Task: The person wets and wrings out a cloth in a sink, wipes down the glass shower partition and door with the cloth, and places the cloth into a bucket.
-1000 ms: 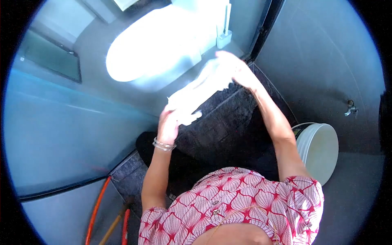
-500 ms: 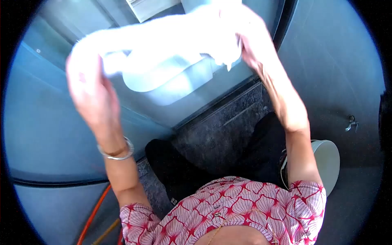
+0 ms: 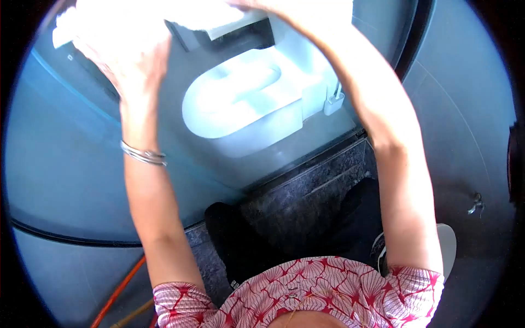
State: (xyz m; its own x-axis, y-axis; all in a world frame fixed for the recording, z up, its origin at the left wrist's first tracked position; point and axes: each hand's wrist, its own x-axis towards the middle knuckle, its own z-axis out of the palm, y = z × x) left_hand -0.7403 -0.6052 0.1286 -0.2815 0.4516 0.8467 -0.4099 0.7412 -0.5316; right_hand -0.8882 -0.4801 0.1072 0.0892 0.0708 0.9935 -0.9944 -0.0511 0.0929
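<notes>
A white cloth (image 3: 205,15), badly overexposed, is stretched between my raised hands at the top of the view, against or just before the glass panel (image 3: 65,180). My left hand (image 3: 131,57) grips one end, and a corner of the cloth sticks out beyond its fingers. Silver bangles circle that wrist. At the top edge, my right hand (image 3: 249,4) is at the cloth's other end, largely cut off and washed out by glare, so its fingers are hard to make out.
Through the glass a white toilet (image 3: 240,104) and a toilet brush holder (image 3: 333,103) are visible. A tap (image 3: 477,205) is on the right wall above a white bucket (image 3: 447,246), partly behind my arm. Orange (image 3: 117,292) and yellowish (image 3: 134,314) poles stand lower left.
Both hands have moved higher up with the white cloth, the right one mostly out at the top. The toilet, earlier mostly covered by the cloth, is now in plain sight.
</notes>
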